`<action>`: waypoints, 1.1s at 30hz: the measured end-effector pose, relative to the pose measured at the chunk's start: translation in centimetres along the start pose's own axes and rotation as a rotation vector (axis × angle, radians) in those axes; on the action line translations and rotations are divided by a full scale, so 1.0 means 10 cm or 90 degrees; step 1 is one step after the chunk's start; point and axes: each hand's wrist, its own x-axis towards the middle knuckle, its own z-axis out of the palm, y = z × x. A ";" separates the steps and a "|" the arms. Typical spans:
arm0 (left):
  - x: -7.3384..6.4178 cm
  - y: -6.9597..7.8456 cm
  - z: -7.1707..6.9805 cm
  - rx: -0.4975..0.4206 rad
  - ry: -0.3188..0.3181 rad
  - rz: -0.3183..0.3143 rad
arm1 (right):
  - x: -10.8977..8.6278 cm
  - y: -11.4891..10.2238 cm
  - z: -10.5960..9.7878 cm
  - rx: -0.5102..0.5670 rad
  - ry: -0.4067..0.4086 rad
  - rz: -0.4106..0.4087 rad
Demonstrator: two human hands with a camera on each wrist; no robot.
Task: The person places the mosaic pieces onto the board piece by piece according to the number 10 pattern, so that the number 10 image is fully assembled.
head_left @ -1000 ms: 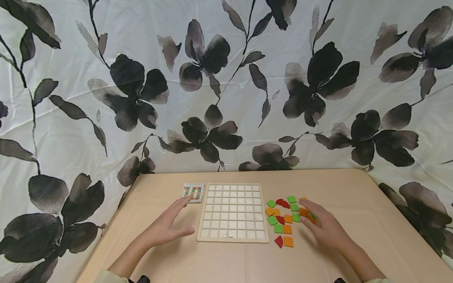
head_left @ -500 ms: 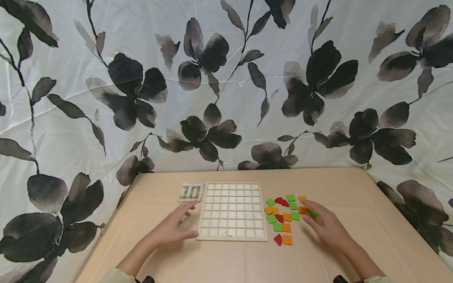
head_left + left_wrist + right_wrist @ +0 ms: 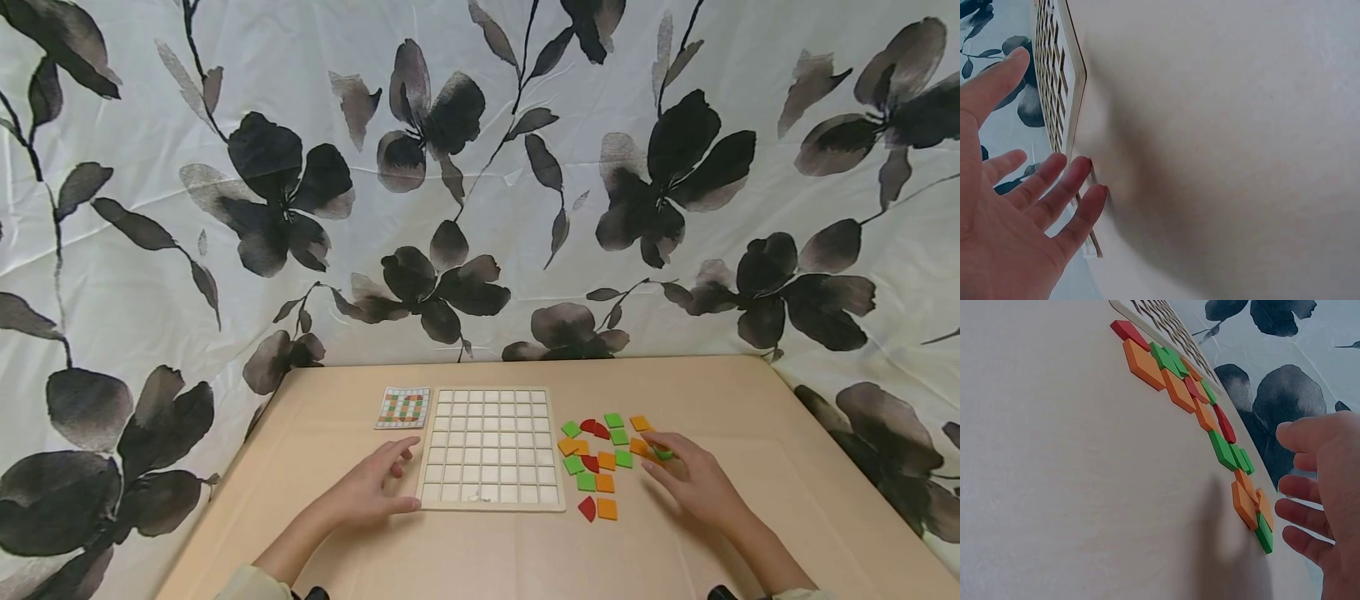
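A pale gridded board (image 3: 491,450) lies flat, its square cells showing pale. My left hand (image 3: 363,490) is by the board's left side, thumb tip close to its lower left corner; whether it touches I cannot tell. In the left wrist view the left hand (image 3: 1016,225) has spread, loosely bent fingers and holds nothing. My right hand (image 3: 693,477) hovers at the right end of the loose tiles, partly hiding a green tile (image 3: 663,454). The right wrist view shows the right hand (image 3: 1329,481) apart from the orange tile (image 3: 1244,505), with nothing in its fingers.
A small pattern card (image 3: 403,408) with coloured squares lies left of the board. Several green, orange and red tiles (image 3: 607,509) are scattered right of it, some quarter-round. A floral cloth (image 3: 480,208) hangs behind the table (image 3: 465,558).
My left hand has come down from the card, leaving it uncovered, and moved right to the board's left edge. My right hand has shifted slightly right and down above the tiles.
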 end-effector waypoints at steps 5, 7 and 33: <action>0.02 -0.03 0.03 0.013 -0.006 -0.002 | 0.00 0.00 0.00 0.007 -0.005 0.027; 0.04 -0.04 0.05 0.025 -0.009 -0.002 | 0.00 0.01 0.00 0.010 -0.015 0.042; 0.16 -0.10 0.12 0.078 -0.031 0.012 | 0.01 0.07 0.05 -0.040 -0.049 0.089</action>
